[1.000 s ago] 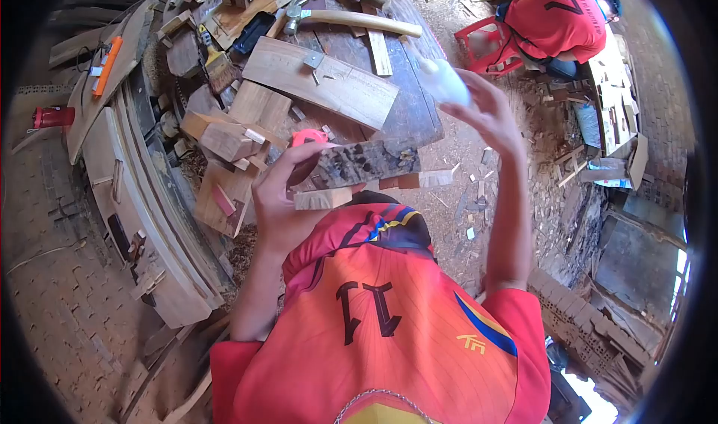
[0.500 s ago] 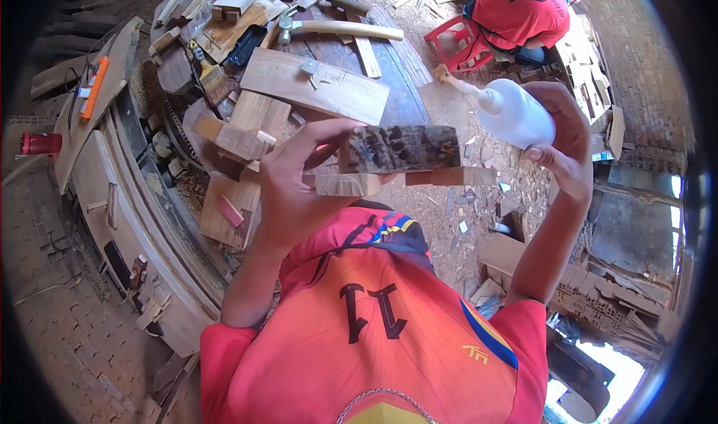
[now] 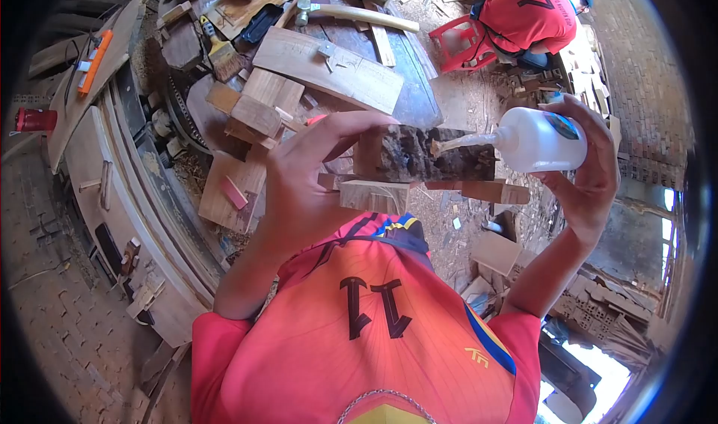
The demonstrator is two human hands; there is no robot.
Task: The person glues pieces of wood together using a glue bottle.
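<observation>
My left hand [image 3: 303, 173] grips a wooden piece [image 3: 426, 153] with a dark, rough face and lighter wooden blocks along its lower side. The white glue bottle [image 3: 544, 140] lies sideways in my right hand [image 3: 587, 173], its fingers wrapped round it. The bottle's nozzle, crusted with tan material, points left and overlaps the dark face in view; whether it touches cannot be told. Part of my left hand's fingers is hidden behind the wood.
Ahead, a workbench [image 3: 415, 99] carries a board [image 3: 329, 69], a hammer [image 3: 363, 16], a brush [image 3: 223, 56] and wood blocks. Another person [image 3: 527, 13] in red sits on a red stool [image 3: 458, 46] at the upper right. An orange tool [image 3: 96, 61] lies at the left.
The bottle has tipped level and its nozzle has come down in front of the dark face. The wooden piece and both hands sit slightly further right in view.
</observation>
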